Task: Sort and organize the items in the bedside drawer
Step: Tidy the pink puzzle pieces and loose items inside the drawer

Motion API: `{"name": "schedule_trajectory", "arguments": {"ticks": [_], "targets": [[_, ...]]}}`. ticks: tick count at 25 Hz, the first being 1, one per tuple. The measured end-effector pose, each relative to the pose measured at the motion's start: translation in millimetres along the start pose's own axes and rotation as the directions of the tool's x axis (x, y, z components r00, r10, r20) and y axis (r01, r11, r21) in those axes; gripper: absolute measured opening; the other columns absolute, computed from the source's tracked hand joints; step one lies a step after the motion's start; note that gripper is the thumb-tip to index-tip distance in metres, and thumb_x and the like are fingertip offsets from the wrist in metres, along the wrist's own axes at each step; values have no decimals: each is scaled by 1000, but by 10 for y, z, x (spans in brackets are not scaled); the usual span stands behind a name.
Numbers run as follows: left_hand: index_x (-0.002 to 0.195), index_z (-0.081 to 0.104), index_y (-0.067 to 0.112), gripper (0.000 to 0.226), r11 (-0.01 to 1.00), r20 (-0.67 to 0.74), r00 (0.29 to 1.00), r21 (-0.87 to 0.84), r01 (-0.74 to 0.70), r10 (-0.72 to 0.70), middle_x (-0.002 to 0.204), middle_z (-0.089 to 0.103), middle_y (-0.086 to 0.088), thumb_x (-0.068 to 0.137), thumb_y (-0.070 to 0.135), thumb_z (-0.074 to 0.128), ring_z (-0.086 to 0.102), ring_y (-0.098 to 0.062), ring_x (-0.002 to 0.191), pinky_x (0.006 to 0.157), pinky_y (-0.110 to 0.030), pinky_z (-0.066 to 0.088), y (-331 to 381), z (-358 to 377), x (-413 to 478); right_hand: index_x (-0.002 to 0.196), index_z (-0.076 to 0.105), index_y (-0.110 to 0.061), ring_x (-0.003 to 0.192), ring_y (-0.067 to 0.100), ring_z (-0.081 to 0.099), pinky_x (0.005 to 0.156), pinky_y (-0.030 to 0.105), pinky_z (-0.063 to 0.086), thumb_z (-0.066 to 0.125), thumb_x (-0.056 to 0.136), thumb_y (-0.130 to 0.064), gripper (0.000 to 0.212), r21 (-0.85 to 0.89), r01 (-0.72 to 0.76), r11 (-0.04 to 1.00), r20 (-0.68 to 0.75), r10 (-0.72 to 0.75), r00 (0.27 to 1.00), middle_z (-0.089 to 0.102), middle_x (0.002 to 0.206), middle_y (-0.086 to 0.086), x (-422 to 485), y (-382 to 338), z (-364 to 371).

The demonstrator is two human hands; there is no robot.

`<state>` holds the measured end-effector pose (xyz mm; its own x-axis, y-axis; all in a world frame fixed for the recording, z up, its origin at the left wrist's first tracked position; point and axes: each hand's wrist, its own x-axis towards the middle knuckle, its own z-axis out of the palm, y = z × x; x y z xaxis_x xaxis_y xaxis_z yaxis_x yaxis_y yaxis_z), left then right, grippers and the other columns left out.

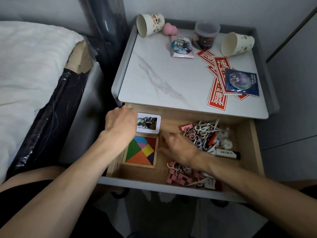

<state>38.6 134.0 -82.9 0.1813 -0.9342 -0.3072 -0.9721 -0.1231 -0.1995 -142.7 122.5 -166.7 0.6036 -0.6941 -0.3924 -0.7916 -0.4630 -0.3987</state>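
Left hand (120, 125) is held at drawer (255, 143) far-left corner by a card (149, 123), fingers hidden, grip can't be told; right hand (178, 149), blurred, is spread loose beside puzzle (141, 152). Nightstand top (154, 69), far: tipped cups (150, 24), jar (205, 34), red stickers (217, 86). Bed (30, 66) w/ white sheet, left.

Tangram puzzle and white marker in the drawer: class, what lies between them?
Head view: the right hand lies between the tangram puzzle and the white marker, over the floor of the drawer.

You are in a bedroom: a bed (29, 69) at frame left, a nightstand (171, 79) beside it.
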Motion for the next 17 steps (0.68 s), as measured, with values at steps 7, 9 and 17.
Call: {"name": "schedule_trajectory", "arguments": {"ticks": [7,9,17], "targets": [[114,61,14,29,851,153,899,-419,-317,410,94,60,-3,90,0,54,61,-15,73,59,-30,50,619,331,-138,147,36,-31,143,24,28,113,42,35,72,84,-36,73,-443,124,888,220,-26,975,26,157,2,-408,945,-439],[122,58,14,32,830,265,841,-455,-323,472,107,63,-2,92,19,66,63,-13,83,72,-30,55,760,498,-178,144,42,-27,139,26,35,107,41,42,73,84,-25,67,-461,121,879,143,-61,988,34,151,5,-433,1008,-455],[140,42,16,54,780,231,827,-529,-334,512,129,57,-6,96,45,55,62,-18,105,80,-22,46,1098,722,-269,99,65,-24,114,22,52,85,35,49,62,85,-16,17,-463,132,876,211,-36,977,54,121,-2,-587,1245,-683]]}}
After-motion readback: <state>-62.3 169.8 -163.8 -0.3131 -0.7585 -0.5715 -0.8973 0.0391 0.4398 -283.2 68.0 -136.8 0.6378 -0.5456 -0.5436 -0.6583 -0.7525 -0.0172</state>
